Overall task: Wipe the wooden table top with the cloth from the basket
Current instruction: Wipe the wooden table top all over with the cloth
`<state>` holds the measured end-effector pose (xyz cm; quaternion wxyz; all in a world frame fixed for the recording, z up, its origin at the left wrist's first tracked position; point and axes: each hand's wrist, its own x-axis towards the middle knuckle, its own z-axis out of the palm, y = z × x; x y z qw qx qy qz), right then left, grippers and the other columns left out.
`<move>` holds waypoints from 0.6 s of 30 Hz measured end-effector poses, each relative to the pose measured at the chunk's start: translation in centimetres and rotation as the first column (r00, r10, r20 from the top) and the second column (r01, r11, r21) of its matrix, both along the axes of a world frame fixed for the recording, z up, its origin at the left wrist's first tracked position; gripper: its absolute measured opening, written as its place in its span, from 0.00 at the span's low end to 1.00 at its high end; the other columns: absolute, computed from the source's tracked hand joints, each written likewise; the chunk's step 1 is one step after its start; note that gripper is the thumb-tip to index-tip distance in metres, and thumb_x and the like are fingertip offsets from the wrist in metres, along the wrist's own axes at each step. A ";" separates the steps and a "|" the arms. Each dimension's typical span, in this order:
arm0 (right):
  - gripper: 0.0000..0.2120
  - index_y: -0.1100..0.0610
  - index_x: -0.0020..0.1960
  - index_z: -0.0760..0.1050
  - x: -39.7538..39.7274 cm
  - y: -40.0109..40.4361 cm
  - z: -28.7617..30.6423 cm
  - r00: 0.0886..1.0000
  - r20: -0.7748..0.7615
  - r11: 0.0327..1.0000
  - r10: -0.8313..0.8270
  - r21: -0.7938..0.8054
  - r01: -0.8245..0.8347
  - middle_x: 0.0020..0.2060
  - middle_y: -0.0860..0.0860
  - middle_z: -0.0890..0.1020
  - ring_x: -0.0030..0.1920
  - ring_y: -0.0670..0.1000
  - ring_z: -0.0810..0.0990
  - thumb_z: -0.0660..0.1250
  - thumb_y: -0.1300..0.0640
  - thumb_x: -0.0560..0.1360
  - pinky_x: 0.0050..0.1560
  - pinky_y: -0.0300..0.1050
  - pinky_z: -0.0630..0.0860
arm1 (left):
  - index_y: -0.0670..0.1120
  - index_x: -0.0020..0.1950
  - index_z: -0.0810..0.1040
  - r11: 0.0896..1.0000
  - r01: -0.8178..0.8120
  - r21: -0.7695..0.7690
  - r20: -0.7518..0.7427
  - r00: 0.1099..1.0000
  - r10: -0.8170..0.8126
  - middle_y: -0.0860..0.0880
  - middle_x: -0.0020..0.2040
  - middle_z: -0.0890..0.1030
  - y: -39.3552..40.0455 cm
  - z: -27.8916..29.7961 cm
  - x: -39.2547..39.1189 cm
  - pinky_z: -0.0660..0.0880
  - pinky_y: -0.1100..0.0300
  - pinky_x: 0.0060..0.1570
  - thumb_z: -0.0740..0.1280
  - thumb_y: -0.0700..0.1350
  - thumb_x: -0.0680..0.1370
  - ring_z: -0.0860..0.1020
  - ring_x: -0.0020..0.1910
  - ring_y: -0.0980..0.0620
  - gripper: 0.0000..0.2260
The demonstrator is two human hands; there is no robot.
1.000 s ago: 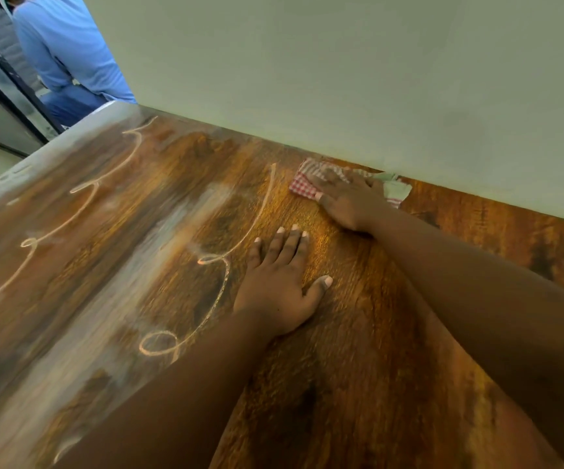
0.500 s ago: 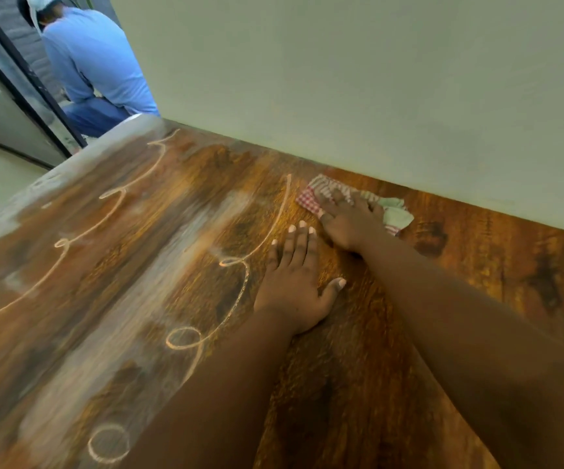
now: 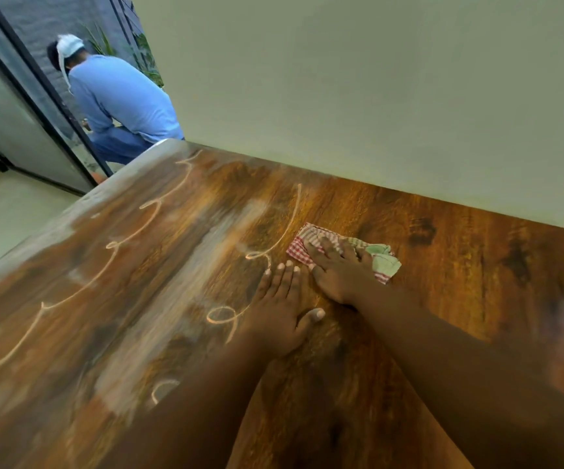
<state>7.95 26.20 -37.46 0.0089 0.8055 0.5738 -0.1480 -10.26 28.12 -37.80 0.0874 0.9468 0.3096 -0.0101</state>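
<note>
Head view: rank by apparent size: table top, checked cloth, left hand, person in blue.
1. wooden table top
2. person in blue, though far from the camera
3. left hand and checked cloth: look alike, and the right hand part-covers the cloth.

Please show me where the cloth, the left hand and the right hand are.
cloth (image 3: pixel 383 262), head view, on its green end.
left hand (image 3: pixel 282 308), head view, on its back.
right hand (image 3: pixel 339 274), head view, on its back.

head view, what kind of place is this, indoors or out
Probably indoors, a plain room beside a doorway. A wooden table top stands against a bare pale wall, and at the far left a dark-framed glass door opens toward a seated person in blue and some plants outside.
</note>
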 end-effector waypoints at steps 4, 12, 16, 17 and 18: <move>0.25 0.36 0.74 0.37 -1.7 -1.2 -0.4 1.000 -0.022 1.000 -0.009 0.000 0.009 0.77 0.44 0.41 0.76 0.56 0.40 0.40 0.40 0.80 0.70 0.60 0.37 | 0.44 0.78 0.38 0.999 -0.043 -0.016 -0.035 0.998 0.042 0.45 0.78 0.37 -0.2 -0.1 -0.3 0.21 0.58 0.65 0.37 0.70 0.76 0.30 0.73 0.52 0.40; 0.24 0.35 0.75 0.38 -2.8 -2.0 0.0 0.999 -0.036 1.000 -0.006 -0.005 0.006 0.77 0.43 0.41 0.76 0.56 0.40 0.40 0.40 0.80 0.70 0.60 0.38 | 0.45 0.78 0.40 0.999 -0.044 -0.026 -0.081 0.996 0.041 0.44 0.79 0.42 -0.8 0.5 -1.5 0.27 0.52 0.70 0.37 0.70 0.76 0.36 0.76 0.50 0.39; 0.24 0.35 0.75 0.38 -1.4 -0.9 0.7 0.998 -0.052 1.000 -0.019 -0.017 0.018 0.77 0.44 0.41 0.76 0.55 0.40 0.39 0.39 0.80 0.70 0.60 0.38 | 0.45 0.78 0.40 0.999 -0.027 -0.042 -0.068 0.997 0.024 0.44 0.79 0.42 -0.8 1.2 -3.0 0.24 0.55 0.67 0.38 0.70 0.76 0.35 0.75 0.51 0.39; 0.24 0.36 0.75 0.39 -1.1 -0.4 0.9 0.997 -0.053 0.999 -0.048 -0.014 0.047 0.77 0.44 0.42 0.76 0.55 0.40 0.40 0.40 0.81 0.71 0.60 0.37 | 0.45 0.78 0.40 0.998 -0.017 -0.053 -0.062 0.998 0.013 0.45 0.79 0.41 -0.8 1.3 -3.4 0.23 0.56 0.66 0.38 0.70 0.76 0.33 0.74 0.52 0.39; 0.24 0.36 0.75 0.40 -0.9 0.1 0.9 0.996 -0.051 0.997 -0.076 -0.010 0.076 0.77 0.44 0.42 0.76 0.55 0.40 0.40 0.40 0.81 0.71 0.60 0.37 | 0.46 0.78 0.40 0.998 -0.006 -0.063 -0.053 0.999 0.002 0.45 0.79 0.41 -0.8 1.3 -3.9 0.21 0.58 0.64 0.39 0.70 0.76 0.32 0.73 0.54 0.39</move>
